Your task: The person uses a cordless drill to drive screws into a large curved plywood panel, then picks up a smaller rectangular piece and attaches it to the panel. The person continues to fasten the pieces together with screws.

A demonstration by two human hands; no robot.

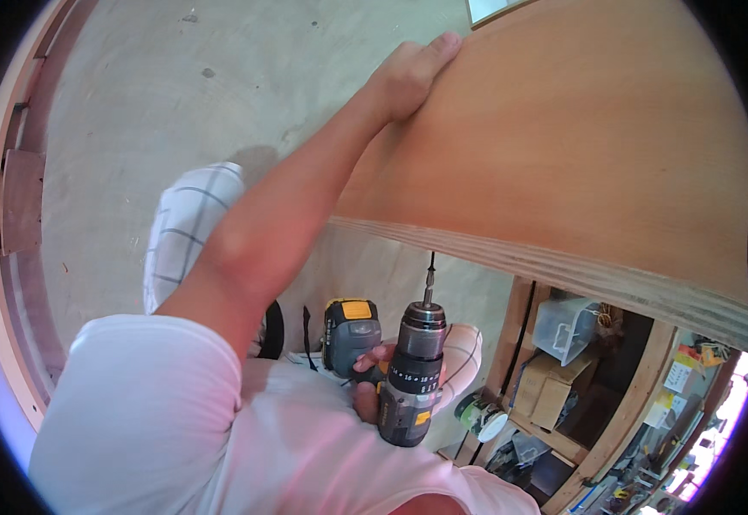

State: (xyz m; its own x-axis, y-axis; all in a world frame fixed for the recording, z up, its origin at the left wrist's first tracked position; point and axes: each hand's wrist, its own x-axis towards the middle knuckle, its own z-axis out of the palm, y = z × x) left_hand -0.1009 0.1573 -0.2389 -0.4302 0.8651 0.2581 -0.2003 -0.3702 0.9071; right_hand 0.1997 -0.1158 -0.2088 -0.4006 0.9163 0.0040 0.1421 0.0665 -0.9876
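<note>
Now the left hand (410,81) clasps the board (563,129) by its far edge, while the right hand (367,401) curls around the drill (412,378), its bit (430,279) at the near edge. Keep the bit square to it.

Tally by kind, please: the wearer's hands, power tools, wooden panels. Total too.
Hands: 2 (left hand at the panel's edge, right hand around the drill's grip)
Power tools: 1 (cordless drill)
Wooden panels: 1 (large, light-brown panel)
Total: 4
</note>
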